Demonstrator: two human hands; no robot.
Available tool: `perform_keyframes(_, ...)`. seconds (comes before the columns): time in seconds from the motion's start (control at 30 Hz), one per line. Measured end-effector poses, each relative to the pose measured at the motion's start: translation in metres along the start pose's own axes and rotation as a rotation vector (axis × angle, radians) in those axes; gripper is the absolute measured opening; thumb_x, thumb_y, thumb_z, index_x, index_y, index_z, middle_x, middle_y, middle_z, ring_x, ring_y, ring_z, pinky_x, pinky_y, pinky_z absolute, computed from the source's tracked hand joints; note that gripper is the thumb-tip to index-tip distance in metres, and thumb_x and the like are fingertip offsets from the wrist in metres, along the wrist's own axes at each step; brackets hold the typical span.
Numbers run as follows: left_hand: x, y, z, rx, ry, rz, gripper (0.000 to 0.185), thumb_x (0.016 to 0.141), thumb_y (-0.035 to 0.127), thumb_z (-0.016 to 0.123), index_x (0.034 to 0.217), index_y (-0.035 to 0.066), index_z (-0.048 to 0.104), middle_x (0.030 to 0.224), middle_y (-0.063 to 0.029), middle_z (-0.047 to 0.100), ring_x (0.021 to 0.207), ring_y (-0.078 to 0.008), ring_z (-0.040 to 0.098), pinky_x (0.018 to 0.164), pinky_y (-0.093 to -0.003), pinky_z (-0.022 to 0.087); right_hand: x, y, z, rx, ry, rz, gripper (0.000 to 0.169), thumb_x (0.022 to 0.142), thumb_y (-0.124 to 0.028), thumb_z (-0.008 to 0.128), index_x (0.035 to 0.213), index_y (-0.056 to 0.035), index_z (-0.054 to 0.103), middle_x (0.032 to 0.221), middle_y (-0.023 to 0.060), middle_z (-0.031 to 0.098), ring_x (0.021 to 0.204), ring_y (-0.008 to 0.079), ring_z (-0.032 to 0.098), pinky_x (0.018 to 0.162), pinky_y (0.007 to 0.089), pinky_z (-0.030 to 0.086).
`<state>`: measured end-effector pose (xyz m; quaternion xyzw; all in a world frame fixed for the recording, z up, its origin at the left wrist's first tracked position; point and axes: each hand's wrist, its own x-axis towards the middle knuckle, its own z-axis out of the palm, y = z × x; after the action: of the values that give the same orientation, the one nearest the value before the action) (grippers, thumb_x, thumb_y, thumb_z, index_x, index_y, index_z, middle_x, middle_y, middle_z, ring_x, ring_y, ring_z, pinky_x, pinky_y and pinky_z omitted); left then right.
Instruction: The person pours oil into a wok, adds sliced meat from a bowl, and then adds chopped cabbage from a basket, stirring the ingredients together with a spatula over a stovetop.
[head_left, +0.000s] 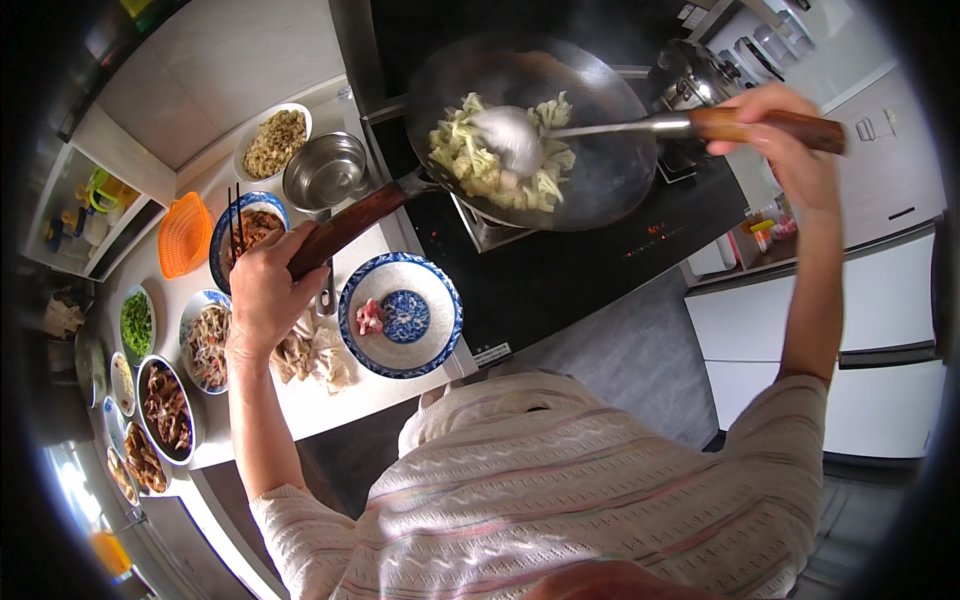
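A steaming dark wok (607, 172) stands on the black cooktop with pale green cauliflower florets (461, 146) in it. Around the wok's wooden handle (352, 225) my left hand (266, 292) is closed, above the counter. My right hand (784, 139) grips the wooden handle of a metal ladle (675, 124). The ladle's bowl, blurred, rests among the florets and hides some of them. Just below the wok handle sits a blue-and-white bowl (442, 322) holding a small piece of pinkish raw meat (370, 317).
On the left counter stand a metal bowl (325, 172), an orange plastic basket (184, 236), a bowl with chopsticks (238, 217), chopped greens (136, 322) and several other food dishes. Mushroom pieces (330, 360) lie near the counter's edge. A lidded steel pot (686, 75) stands right of the wok.
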<state>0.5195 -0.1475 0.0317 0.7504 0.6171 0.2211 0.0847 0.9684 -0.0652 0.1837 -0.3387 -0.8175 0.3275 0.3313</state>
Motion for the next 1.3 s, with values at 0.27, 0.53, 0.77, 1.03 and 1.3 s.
perform_keyframes(0.27, 0.003, 0.0, -0.001, -0.019, 0.007, 0.034, 0.044, 0.064, 0.009, 0.069, 0.107, 0.01, 0.059, 0.083, -0.0106, 0.062, 0.073, -0.0271, 0.062, 0.065, -0.0347, 0.05, -0.008, 0.003, -0.086, -0.104, 0.376, 0.372, 0.026, 0.081, -0.024, 0.056, 0.096, -0.0026, 0.058, 0.086, 0.0135, 0.063, 0.066, 0.0183, 0.066, 0.054, 0.0223, 0.052)
perform_keyframes(0.53, 0.002, 0.003, 0.0, 0.019, 0.014, 0.023, 0.044, 0.064, 0.009, 0.068, 0.107, 0.009, 0.059, 0.082, -0.0105, 0.061, 0.073, -0.0272, 0.062, 0.066, -0.0348, 0.05, 0.008, 0.066, -0.024, 0.135, 0.428, 0.495, 0.025, 0.081, -0.02, 0.055, 0.097, -0.0001, 0.056, 0.085, 0.0143, 0.062, 0.064, 0.0212, 0.065, 0.055, 0.0256, 0.053)
perform_keyframes(0.77, -0.001, 0.0, -0.002, -0.015, -0.003, -0.009, 0.044, 0.064, 0.01, 0.068, 0.107, 0.01, 0.059, 0.082, -0.0101, 0.061, 0.072, -0.0268, 0.062, 0.066, -0.0351, 0.048, 0.019, 0.062, -0.03, 0.005, 0.308, 0.167, 0.017, 0.083, -0.012, 0.054, 0.095, -0.0002, 0.058, 0.087, 0.0097, 0.062, 0.074, 0.0194, 0.065, 0.066, 0.0244, 0.051)
perform_keyframes(1.03, 0.002, 0.0, 0.001, -0.017, 0.003, 0.01, 0.043, 0.064, 0.01, 0.068, 0.106, 0.01, 0.059, 0.081, -0.0105, 0.061, 0.072, -0.0272, 0.062, 0.065, -0.0351, 0.049, 0.014, 0.063, 0.011, 0.082, 0.136, 0.117, 0.012, 0.081, -0.009, 0.057, 0.09, -0.0018, 0.058, 0.089, 0.0088, 0.06, 0.078, 0.0195, 0.064, 0.069, 0.0256, 0.051)
perform_keyframes(1.3, 0.001, -0.001, 0.001, -0.022, 0.0, 0.001, 0.044, 0.063, 0.01, 0.069, 0.106, 0.009, 0.059, 0.083, -0.0108, 0.061, 0.073, -0.0278, 0.061, 0.065, -0.0353, 0.049, -0.009, -0.001, -0.001, 0.003, 0.11, -0.008, 0.011, 0.08, -0.006, 0.057, 0.087, 0.0014, 0.058, 0.086, 0.0114, 0.061, 0.072, 0.0211, 0.065, 0.066, 0.0263, 0.053)
